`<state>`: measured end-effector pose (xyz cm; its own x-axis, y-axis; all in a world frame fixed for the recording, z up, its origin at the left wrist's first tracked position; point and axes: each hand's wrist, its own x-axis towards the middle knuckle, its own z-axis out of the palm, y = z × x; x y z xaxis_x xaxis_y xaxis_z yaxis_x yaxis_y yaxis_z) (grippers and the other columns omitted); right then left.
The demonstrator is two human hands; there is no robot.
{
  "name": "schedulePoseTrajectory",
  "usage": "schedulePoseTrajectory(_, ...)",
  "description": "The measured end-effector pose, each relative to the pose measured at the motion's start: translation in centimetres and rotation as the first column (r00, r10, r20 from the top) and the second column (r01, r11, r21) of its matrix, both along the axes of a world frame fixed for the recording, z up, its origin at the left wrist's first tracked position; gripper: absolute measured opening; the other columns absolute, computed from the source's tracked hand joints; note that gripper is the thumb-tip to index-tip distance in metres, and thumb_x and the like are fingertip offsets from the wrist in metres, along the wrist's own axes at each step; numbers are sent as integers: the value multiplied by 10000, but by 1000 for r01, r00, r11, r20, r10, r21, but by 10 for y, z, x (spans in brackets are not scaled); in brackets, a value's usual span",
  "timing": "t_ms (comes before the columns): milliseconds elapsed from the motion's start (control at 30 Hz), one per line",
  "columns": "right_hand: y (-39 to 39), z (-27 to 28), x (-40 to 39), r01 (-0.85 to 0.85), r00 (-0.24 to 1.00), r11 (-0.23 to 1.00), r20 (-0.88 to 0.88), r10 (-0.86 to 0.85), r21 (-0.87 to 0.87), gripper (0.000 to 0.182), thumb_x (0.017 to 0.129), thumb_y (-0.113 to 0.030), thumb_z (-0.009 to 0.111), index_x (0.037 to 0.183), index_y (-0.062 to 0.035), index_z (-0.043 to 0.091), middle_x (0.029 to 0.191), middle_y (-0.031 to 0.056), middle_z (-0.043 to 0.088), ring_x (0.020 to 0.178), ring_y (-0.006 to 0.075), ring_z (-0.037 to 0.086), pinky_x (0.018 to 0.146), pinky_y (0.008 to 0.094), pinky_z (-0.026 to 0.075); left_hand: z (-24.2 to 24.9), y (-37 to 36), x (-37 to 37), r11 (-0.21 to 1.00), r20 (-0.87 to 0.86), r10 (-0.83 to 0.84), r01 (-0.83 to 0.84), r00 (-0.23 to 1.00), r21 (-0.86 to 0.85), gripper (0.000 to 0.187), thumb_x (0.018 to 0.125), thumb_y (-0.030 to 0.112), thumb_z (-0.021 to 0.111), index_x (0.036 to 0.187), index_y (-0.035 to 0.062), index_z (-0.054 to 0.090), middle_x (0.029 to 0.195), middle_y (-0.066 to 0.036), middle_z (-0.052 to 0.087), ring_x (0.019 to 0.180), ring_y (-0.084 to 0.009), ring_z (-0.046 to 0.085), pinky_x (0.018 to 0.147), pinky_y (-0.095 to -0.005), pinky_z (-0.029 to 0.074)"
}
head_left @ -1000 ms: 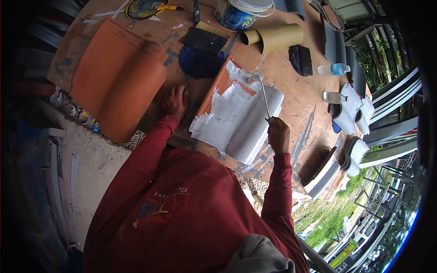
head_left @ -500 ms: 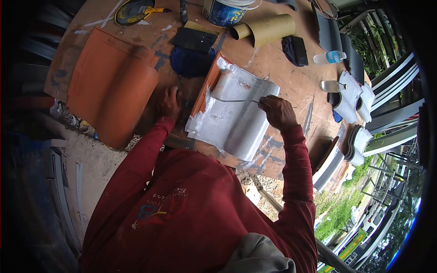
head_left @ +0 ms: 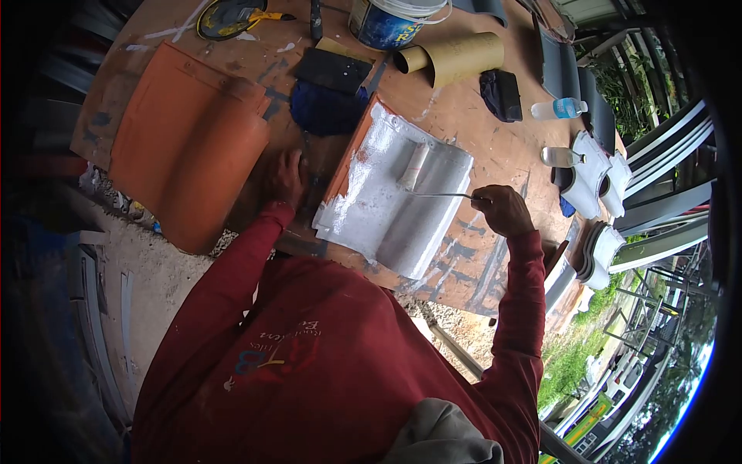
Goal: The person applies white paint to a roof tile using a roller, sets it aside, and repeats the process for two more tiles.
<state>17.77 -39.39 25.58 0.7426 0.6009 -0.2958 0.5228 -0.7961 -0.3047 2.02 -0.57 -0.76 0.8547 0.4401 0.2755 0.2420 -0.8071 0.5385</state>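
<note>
A small paint roller (head_left: 416, 165) lies against the curved face of a roof tile (head_left: 386, 209) coated in wet silvery white, with orange along its left edge. My right hand (head_left: 506, 210) is closed around the end of the roller's thin metal handle, just right of the tile. My left hand (head_left: 287, 179) rests on the table between the coated tile and a plain orange tile (head_left: 189, 143); what its fingers do is hard to make out in shadow.
Behind the tiles are a dark blue cloth (head_left: 326, 108), a black block (head_left: 332, 71), a paint bucket (head_left: 382, 25), rolled sandpaper (head_left: 464, 58) and a yellow-marked tray (head_left: 224, 19). Two bottles (head_left: 558, 108) and grey tile pieces (head_left: 591, 174) sit at the right.
My right hand has moved right and slightly toward me, drawing the roller from the tile's left side onto its raised middle. More of the left side is white. My left hand has stayed put.
</note>
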Motion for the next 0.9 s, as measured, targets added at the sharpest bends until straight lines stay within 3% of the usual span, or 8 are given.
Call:
schedulePoseTrajectory(167, 66, -38, -2, 0, 1000, 964, 0, 0, 265, 195, 870, -181, 713, 989, -34, 760, 937, 164, 739, 865, 353, 712, 773, 406, 547, 6, 0, -2, 999, -54, 11, -13, 998, -39, 334, 1025, 320, 520, 1245, 87, 613, 1260, -243, 592, 1122, -454, 594, 942, -530, 488)
schedulePoseTrajectory(300, 72, -47, -9, 103, 993, 937, -88, -78, 335, 219, 894, -187, 707, 1030, -21, 746, 901, 177, 729, 805, 309, 716, 747, 393, 546, 5, 1, -3, 1000, -51, 9, -10, 999, -14, 347, 1027, 331, 514, 1252, 86, 612, 1268, -249, 585, 1124, -465, 593, 938, -536, 489)
schedulePoseTrajectory(367, 62, -58, -28, 366, 916, 874, -290, -278, 318, 234, 935, -189, 683, 1064, 0, 729, 795, 144, 700, 666, 211, 674, 637, 353, 541, 7, 1, -3, 1000, -40, 3, -4, 999, -25, 345, 1026, 330, 517, 1253, 88, 612, 1256, -249, 588, 1124, -466, 590, 928, -539, 490)
schedulePoseTrajectory(400, 71, -45, -46, 578, 765, 768, -509, -394, 274, 247, 978, -193, 650, 1078, 24, 712, 722, 71, 639, 581, 120, 603, 527, 292, 504, 8, 1, -3, 999, -39, 14, -15, 999, -29, 345, 1026, 330, 517, 1253, 88, 612, 1256, -249, 588, 1124, -466, 590, 928, -539, 490)
schedulePoseTrajectory(467, 77, -52, -78, 706, 662, 615, -635, -399, 350, 256, 998, -183, 630, 1112, 39, 687, 728, 31, 603, 555, 91, 584, 485, 254, 494, 10, -3, -4, 999, -4, 36, -36, 999, -21, 338, 1028, 328, 515, 1249, 91, 613, 1244, -245, 592, 1121, -461, 588, 908, -538, 495)
schedulePoseTrajectory(567, 98, -64, -109, 773, 605, 501, -688, -400, 388, 274, 999, -133, 609, 1181, 70, 638, 804, 84, 624, 587, 130, 629, 542, 300, 578, 12, -2, -4, 999, -10, 38, -37, 999, 24, 319, 1032, 330, 506, 1228, 100, 607, 1190, -218, 617, 1040, -448, 612, 871, -539, 492)
schedulePoseTrajectory(733, 178, -75, -112, 745, 658, 420, -673, -338, 517, 226, 968, -119, 613, 984, 106, 624, 731, 139, 642, 553, 202, 680, 458, 343, 574, 18, -5, -3, 1000, 21, 8, -9, 1000, 13, 319, 1027, 333, 512, 1229, 105, 606, 1167, -212, 624, 1033, -442, 614, 869, -534, 495)
schedulePoseTrajectory(900, 196, -83, -102, 756, 654, 292, -690, -309, 586, 237, 961, -142, 627, 960, 94, 606, 720, 125, 628, 535, 196, 652, 453, 345, 565, 17, 3, 0, 993, 72, 18, -26, 997, 112, 312, 1018, 328, 527, 1212, 97, 607, 1131, -199, 627, 1008, -434, 615, 856, -529, 500)
